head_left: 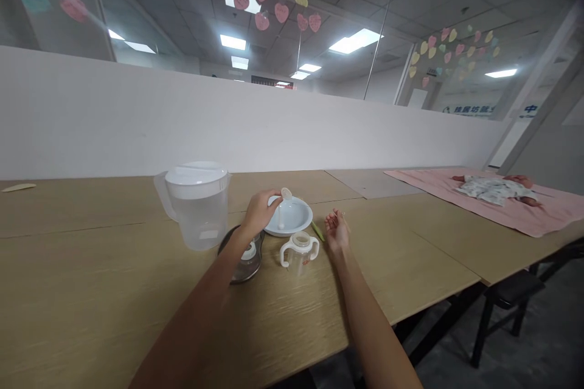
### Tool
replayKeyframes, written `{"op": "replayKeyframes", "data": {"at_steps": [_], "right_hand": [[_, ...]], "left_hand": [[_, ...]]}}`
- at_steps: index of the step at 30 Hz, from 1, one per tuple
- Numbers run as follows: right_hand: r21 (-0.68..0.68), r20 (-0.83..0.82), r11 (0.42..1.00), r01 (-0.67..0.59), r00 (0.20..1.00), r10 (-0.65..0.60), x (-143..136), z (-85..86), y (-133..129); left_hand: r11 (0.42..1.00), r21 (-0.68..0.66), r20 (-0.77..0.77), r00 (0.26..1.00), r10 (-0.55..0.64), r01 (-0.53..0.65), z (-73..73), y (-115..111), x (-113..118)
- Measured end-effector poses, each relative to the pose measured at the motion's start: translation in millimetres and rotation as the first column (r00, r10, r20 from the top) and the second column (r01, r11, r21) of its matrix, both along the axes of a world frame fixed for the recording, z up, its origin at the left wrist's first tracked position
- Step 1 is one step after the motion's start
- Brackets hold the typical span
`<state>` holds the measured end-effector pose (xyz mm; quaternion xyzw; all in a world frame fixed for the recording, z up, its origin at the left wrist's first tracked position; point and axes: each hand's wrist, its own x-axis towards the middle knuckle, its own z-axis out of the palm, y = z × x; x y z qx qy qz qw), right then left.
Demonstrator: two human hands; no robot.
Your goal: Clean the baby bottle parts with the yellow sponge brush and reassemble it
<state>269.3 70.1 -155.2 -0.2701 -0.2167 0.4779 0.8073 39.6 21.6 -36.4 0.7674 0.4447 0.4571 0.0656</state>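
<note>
My left hand [261, 214] is closed, fingertips pinching a translucent baby-bottle straw piece [286, 193] with a round top; its thin tube hangs over the white bowl [296, 214]. Palm up, my right hand [336, 232] has curled fingers, and a thin pale item [347, 222] shows beside them, too small to name. Between my hands stands a clear baby bottle [300, 253] with two white handles and no lid. A slim green item [318, 231] lies between bowl and right hand. Under my left forearm is a dark tray [252, 272] with a clear and white part, partly hidden.
A lidded translucent pitcher [201, 213] with liquid stands left of the bowl. At right, a baby-like figure [495, 188] in patterned clothing lies on a pink cloth [538, 219]. A pale flat piece [19, 187] lies far left. A black stool [508, 295] stands beside the table.
</note>
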Motion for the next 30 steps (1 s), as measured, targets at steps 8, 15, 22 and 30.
{"op": "replayKeyframes", "data": {"at_steps": [8, 15, 22, 30], "right_hand": [[-0.021, -0.012, 0.999, -0.024, 1.000, 0.024, -4.5, 4.3, -4.5], [-0.076, -0.029, 0.995, -0.061, 0.998, 0.059, -5.3, 7.0, -6.5], [-0.073, -0.032, 0.995, -0.074, 0.997, 0.072, -6.1, 7.9, -6.8], [-0.090, 0.003, 0.996, -0.028, 1.000, 0.028, -4.8, 3.5, -4.3]], "left_hand": [[0.983, 0.132, -0.441, 0.880, 0.177, -0.131, -11.8, 4.8, 1.8], [0.989, 0.028, -0.619, 0.775, 0.131, -0.145, -21.2, 5.0, 2.6], [0.978, -0.161, -0.426, 0.903, 0.056, -0.137, -41.0, 14.6, -0.6], [0.945, -0.311, -0.027, 0.995, 0.097, -0.100, -45.9, 30.0, -4.4]]}}
